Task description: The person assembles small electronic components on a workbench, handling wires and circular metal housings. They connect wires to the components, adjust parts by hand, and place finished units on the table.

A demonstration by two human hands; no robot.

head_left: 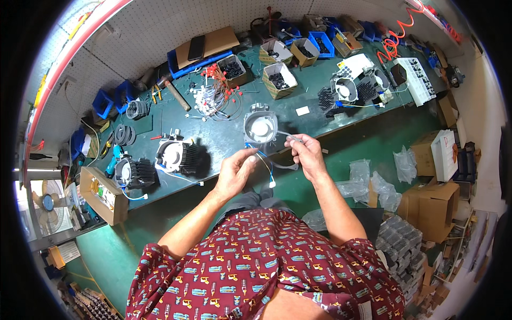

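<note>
A round grey metal housing (260,127) with a white disc inside stands at the front edge of the green bench, before me. My right hand (305,156) pinches a thin grey rubber-like band (288,136), whose end reaches the housing's right side. A darker curved strip (285,166) hangs below, between my hands; whether it belongs to the same band I cannot tell. Just below the housing, my left hand (236,169) has thumb and fingers closed beside blue and brown wires (265,158) ending in a white plug (272,184). What those fingers grip is hidden.
Black finned units (176,156) with similar housings stand at left, others (344,90) at right. Behind lie a wire bundle (213,100), a hammer (177,96), cartons of small black parts (279,80) and coiled black rings (125,135). Plastic bags (385,191) lie at lower right.
</note>
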